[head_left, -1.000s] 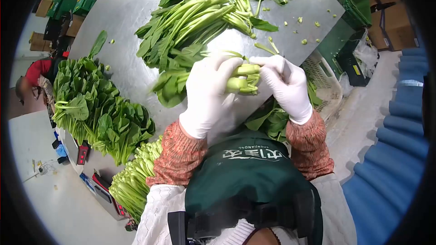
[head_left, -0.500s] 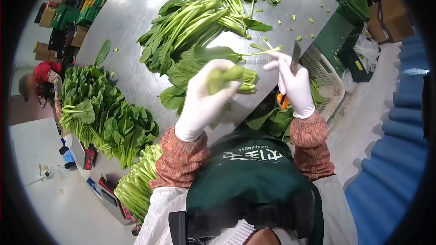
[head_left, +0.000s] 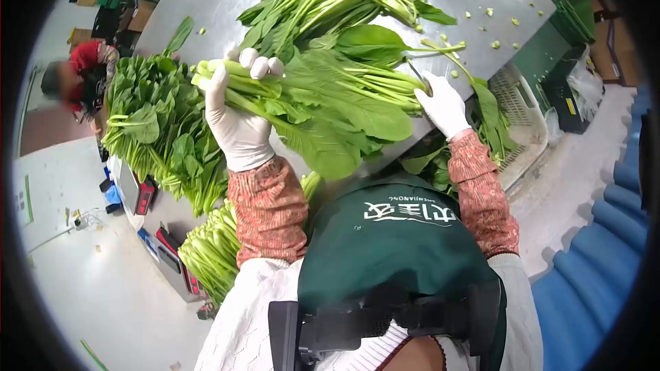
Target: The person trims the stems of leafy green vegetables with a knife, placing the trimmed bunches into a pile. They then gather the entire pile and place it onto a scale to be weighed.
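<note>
**Your white-gloved left hand (head_left: 239, 130) grasps a bunch of broad-leaved, pale-stemmed greens (head_left: 323, 120)**

Reading clock directions from the middle of your view, the broad, shiny grey metal table (head_left: 206, 0) spans ten to two. Your dark green apron with white lettering (head_left: 405, 261) fills five o'clock. The heaped dark-leaved greens (head_left: 148, 127) stand at nine, just beyond your left hand. At twelve lies the loose pile of long-stemmed greens (head_left: 337, 3), and at eight the stacked pale green stalks (head_left: 213, 247), beside your left sleeve. The off-white slotted plastic crate (head_left: 536, 127) sits between two and three, near your right forearm.

The bunch crosses the middle, stem ends out past your left thumb toward ten, leaves spreading toward three. Your left fingers and thumb are closed around its stems, at ten.

Your white-gloved right hand (head_left: 445, 106) is at two, clasping a thin, dark-bladed knife (head_left: 419, 77); its handle is hidden. Your fingertips there are close against the stem ends of other greens on the table; whether they pinch them you cannot tell. Small pale green trimmings (head_left: 495, 45) lie scattered between one and two.
</note>
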`<state>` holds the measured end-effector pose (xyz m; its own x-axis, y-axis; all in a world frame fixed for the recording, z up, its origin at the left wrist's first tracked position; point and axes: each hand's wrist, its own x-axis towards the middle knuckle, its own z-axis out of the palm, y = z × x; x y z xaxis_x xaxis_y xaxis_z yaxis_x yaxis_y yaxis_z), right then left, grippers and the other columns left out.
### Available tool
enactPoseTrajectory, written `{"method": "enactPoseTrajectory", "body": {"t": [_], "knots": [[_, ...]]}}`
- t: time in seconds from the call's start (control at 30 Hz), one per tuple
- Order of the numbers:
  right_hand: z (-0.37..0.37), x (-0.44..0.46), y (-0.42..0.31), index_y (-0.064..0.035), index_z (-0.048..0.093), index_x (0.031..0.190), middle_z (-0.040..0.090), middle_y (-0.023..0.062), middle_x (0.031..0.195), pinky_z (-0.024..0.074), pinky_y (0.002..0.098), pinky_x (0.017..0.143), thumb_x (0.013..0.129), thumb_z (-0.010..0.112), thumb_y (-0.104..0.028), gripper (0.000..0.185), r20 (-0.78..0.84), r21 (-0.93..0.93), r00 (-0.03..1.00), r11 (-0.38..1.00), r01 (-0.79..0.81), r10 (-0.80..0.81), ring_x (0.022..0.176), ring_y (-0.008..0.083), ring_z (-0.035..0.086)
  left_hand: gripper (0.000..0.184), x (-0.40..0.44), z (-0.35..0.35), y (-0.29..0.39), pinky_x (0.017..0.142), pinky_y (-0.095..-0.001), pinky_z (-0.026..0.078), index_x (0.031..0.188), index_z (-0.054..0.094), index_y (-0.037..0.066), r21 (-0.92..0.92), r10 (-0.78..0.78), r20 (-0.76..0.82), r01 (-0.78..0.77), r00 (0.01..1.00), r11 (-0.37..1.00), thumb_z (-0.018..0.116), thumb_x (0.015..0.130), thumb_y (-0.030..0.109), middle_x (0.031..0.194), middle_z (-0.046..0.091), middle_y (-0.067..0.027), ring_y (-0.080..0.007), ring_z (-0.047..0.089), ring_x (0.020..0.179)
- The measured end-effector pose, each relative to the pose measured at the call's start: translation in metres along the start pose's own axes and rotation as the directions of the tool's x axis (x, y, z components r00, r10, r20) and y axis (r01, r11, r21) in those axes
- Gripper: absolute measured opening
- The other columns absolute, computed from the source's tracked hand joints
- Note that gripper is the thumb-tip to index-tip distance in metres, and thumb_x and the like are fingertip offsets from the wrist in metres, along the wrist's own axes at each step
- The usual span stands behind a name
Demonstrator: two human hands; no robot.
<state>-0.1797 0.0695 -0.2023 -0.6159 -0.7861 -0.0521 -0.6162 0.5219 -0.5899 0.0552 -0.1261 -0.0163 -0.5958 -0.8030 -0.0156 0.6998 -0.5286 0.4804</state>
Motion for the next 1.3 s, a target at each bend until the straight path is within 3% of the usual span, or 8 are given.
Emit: {"method": "enactPoseTrajectory", "body": {"t": [0.17, 0.27, 0.4, 0.47, 0.6, 0.73, 1.07, 1.3], "knots": [[-0.018, 0.013, -0.004, -0.0026, 0.066, 0.115, 0.069, 0.0108, 0.089, 0.051, 0.0341, 0.076, 0.089, 0.07, -0.027, 0.036, 0.113, 0.397, 0.993, 0.916, -0.058, 0.014, 0.081, 0.0203, 0.065, 0.02, 0.0, -0.023, 0.012, 0.077, -0.0317, 0.038, 0.102, 0.055, 0.003, -0.183, 0.007, 0.102, 0.012, 0.995, 0.983, 0.064, 0.085, 0.004, 0.087, 0.039, -0.002, -0.0134, 0.038, 0.073], [-0.038, 0.015, -0.022, 0.0032, 0.066, 0.114, 0.064, 0.0018, 0.086, 0.0464, 0.023, 0.068, 0.088, 0.074, -0.02, 0.036, 0.006, 0.652, 0.999, 0.757, -0.042, 0.051, 0.074, 0.0054, 0.054, 0.005, -0.003, -0.012, 0.016, 0.069, -0.0301, 0.037, 0.091, 0.056, 0.005, 0.346, 0.019, 0.109, -0.056, 0.994, 0.936, 0.06, 0.088, 0.004, 0.086, 0.042, -0.0024, -0.013, 0.038, 0.07], [-0.094, 0.003, -0.084, 0.0023, 0.066, 0.114, 0.062, -0.0006, 0.085, 0.0432, 0.0189, 0.062, 0.086, 0.074, -0.008, 0.031, -0.117, 0.71, 0.993, 0.701, 0.069, 0.022, 0.068, 0.0032, 0.049, 0.021, -0.012, 0.035, -0.006, 0.079, -0.03, 0.049, 0.103, 0.066, 0.002, 0.98, 0.008, 0.153, -0.153, 0.988, 0.131, 0.069, 0.083, 0.0, 0.098, 0.063, -0.0067, -0.0195, 0.06, 0.085], [-0.12, -0.004, -0.108, 0.0014, 0.066, 0.116, 0.063, -0.0012, 0.086, 0.0418, 0.0172, 0.06, 0.086, 0.074, -0.005, 0.031, -0.125, 0.62, 0.989, 0.772, 0.137, -0.076, 0.066, 0.0023, 0.047, 0.036, -0.005, 0.045, -0.032, 0.09, -0.0314, 0.05, 0.112, 0.069, 0.006, 0.827, -0.016, 0.539, -0.532, 0.842, -0.18, 0.076, 0.077, -0.001, 0.107, 0.067, -0.0091, -0.0223, 0.064, 0.098], [-0.143, -0.021, -0.132, 0.0035, 0.063, 0.121, 0.07, 0.0077, 0.099, 0.0501, 0.0201, 0.065, 0.093, 0.063, 0.001, 0.028, -0.102, 0.817, 0.976, 0.544, 0.192, -0.192, 0.079, 0.0043, 0.065, 0.062, -0.011, 0.073, -0.062, 0.082, -0.0392, 0.051, 0.124, 0.065, 0.012, 0.597, -0.159, 0.604, -0.576, 0.781, -0.558, 0.084, 0.065, 0.01, 0.109, 0.067, -0.007, -0.029, 0.062, 0.092], [-0.129, -0.017, -0.111, -0.0005, 0.058, 0.13, 0.072, 0.0134, 0.101, 0.0554, 0.0322, 0.071, 0.092, 0.061, -0.001, 0.038, -0.389, 0.402, 0.876, 0.804, 0.439, -0.284, 0.084, 0.0224, 0.071, 0.041, -0.006, 0.061, -0.074, 0.076, -0.0369, 0.05, 0.107, 0.069, 0.011, 0.657, -0.115, 0.598, -0.567, 0.793, -0.497, 0.082, 0.069, 0.014, 0.093, 0.067, -0.006, -0.0269, 0.06, 0.082], [-0.115, -0.013, -0.049, -0.0091, 0.063, 0.123, 0.068, 0.0215, 0.082, 0.0539, 0.0447, 0.074, 0.083, 0.056, -0.006, 0.041, 0.066, -0.256, 0.989, 0.961, -0.109, 0.13, 0.081, 0.0392, 0.068, 0.03, -0.014, 0.061, -0.077, 0.074, -0.0325, 0.052, 0.097, 0.071, 0.004, 0.776, -0.212, 0.489, -0.533, 0.846, -0.338, 0.083, 0.07, 0.008, 0.087, 0.07, -0.0085, -0.0231, 0.064, 0.078], [-0.168, -0.032, -0.088, -0.0022, 0.069, 0.108, 0.066, 0.0064, 0.074, 0.0449, 0.0249, 0.059, 0.093, 0.068, -0.018, 0.022, -0.161, 0.573, 0.984, 0.805, 0.157, -0.077, 0.062, 0.0066, 0.052, 0.025, -0.006, 0.079, -0.083, 0.072, -0.0231, 0.05, 0.1, 0.071, -0.002, 0.98, -0.444, -0.001, 0.089, 0.896, 0.179, 0.081, 0.078, 0.004, 0.086, 0.07, 0.0002, -0.0061, 0.061, 0.076]]}}
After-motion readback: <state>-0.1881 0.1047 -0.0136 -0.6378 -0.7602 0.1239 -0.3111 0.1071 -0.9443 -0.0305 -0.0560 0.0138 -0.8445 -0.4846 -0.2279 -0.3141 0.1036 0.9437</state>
